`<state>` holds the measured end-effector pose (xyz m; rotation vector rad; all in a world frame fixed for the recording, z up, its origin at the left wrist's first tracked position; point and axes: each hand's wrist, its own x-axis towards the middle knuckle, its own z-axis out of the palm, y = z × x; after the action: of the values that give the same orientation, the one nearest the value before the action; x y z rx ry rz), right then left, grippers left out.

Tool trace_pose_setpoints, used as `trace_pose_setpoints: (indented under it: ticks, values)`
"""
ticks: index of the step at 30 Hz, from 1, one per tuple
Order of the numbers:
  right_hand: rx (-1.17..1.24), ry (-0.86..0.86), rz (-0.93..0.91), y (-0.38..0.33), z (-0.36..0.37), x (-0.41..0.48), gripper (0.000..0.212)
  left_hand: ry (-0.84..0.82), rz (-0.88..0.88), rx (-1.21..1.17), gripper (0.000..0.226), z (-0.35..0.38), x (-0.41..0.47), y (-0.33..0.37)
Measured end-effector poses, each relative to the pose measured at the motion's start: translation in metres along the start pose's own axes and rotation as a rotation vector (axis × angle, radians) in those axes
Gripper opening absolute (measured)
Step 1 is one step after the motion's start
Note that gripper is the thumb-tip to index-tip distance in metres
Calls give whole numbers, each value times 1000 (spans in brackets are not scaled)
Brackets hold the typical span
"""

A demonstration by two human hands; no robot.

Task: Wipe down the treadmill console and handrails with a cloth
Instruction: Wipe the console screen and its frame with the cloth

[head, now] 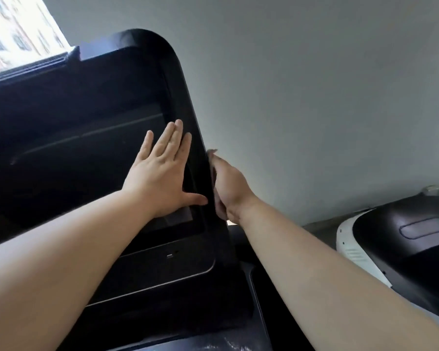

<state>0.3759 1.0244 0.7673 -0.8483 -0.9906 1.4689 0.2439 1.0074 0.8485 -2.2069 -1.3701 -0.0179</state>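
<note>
Beyond the upper left corner of the treadmill console (pixel 74 148), a bright window (pixel 18 29). On the dark screen, close to the console's right edge, left hand (pixel 160 173): flat, fingers straight and slightly spread, palm pressed to the glass, thumb reaching the bezel. Against the right edge itself, right hand (pixel 228 186), fingers tucked behind the rim, grip impossible to judge. Between palm and rim, a dark strip, perhaps the cloth (pixel 212 171). Past the lower right corner, well apart, a white and black machine (pixel 365 239).
</note>
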Motion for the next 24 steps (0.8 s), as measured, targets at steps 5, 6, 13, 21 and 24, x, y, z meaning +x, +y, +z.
trace_pose_setpoints:
  ticks: [5, 6, 13, 21, 24]
  values:
    - [91, -13, -43, 30, -17, -29, 40, -25, -8, -39, 135, 2, 3, -2]
    - [49, 31, -24, 49, -22, -42, 37, -25, -12, -30, 135, 3, 3, -2]
    - [-121, 81, 62, 19, -10, -21, 49, -36, 41, 45, 133, -7, 6, 1]
    - [-138, 64, -214, -17, 7, 15, 48, -22, -46, -5, 136, -33, 45, -34]
    - [-147, 56, -60, 9, -5, -8, 62, -33, -51, -24, 136, -28, 46, -37]
